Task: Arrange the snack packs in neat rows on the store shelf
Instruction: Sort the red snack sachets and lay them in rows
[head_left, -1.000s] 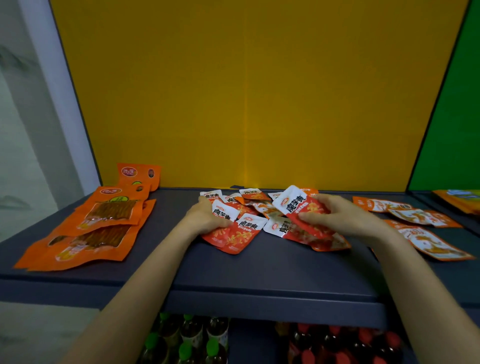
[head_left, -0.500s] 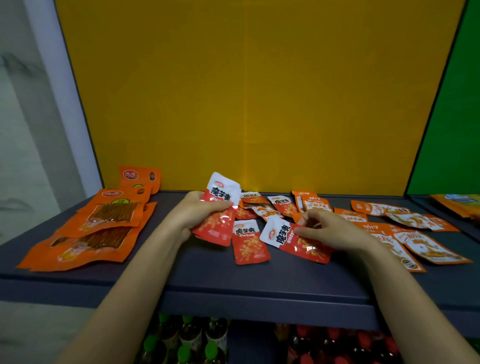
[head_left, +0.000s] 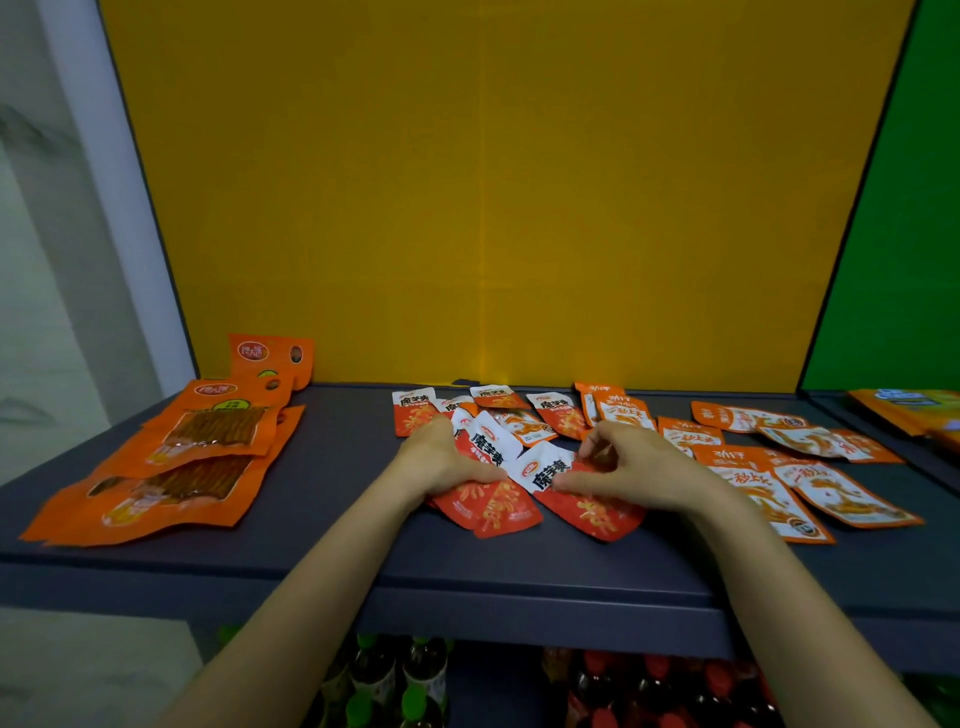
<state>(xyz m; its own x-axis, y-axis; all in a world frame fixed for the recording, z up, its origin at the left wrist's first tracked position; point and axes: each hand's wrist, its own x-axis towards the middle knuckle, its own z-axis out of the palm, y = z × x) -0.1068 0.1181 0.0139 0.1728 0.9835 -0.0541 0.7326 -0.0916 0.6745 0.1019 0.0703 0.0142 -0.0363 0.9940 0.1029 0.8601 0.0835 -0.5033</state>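
Left hand (head_left: 441, 460) and right hand (head_left: 631, 465) pinch red snack packs (head_left: 498, 506) on shelf (head_left: 337, 519).

My left hand (head_left: 441, 460) presses red packs (head_left: 491, 506) on the shelf (head_left: 332, 525); my right hand (head_left: 631, 465) pinches another pack (head_left: 592, 512) just right. Orange packs (head_left: 810, 488) lie farther right.

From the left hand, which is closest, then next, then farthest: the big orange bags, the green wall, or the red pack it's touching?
1. Red pack: under the left hand, touching it.
2. Big orange bags: off to the left on the shelf.
3. Green wall: far right, behind the shelf.
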